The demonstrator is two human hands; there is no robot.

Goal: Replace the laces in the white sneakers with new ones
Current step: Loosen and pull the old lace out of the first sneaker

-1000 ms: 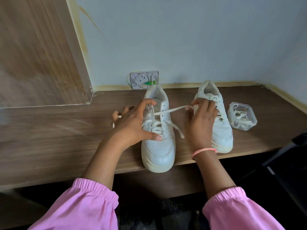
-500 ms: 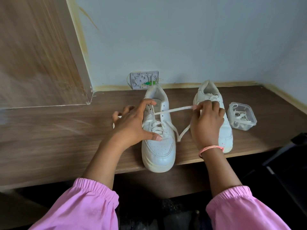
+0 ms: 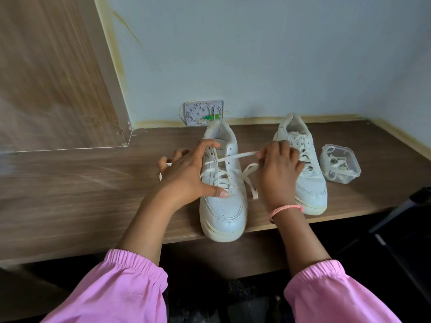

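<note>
- Pink sleeves with gathered cuffs are seen at the near edge, one on each forearm, and a thin pink band is worn on the right wrist.
- Wood-grain brown is the surface of the bench, whose near edge is overhung slightly by the toe of the left sneaker.
- That left sneaker is pointed toe-near, heel-far, and is only partly laced: the lower eyelets are crossed by a white lace, while the upper ones are seen open.
- The left hand is laid against the left side of this sneaker, its thumb pressed on the vamp just below the lacing and its index finger curled over the collar; a short strip of lace is seen by its outer fingers, but whether it is gripped cannot be told.
- The right hand is placed between the two shoes, with one run of the lace pinched at its fingertips and drawn taut across from the left sneaker; a loose end is left hanging below, its tip on the bench.
- The right sneaker is set just behind and right of that hand, fully laced, toe-near as well.
- A clear plastic tub with coiled white laces inside is stood further right, near that sneaker but apart from it.
- A small white wall box with a green part is mounted at the far edge, behind the left sneaker's heel, on a pale blue wall.
- A wooden panel is raised at far left.
</note>
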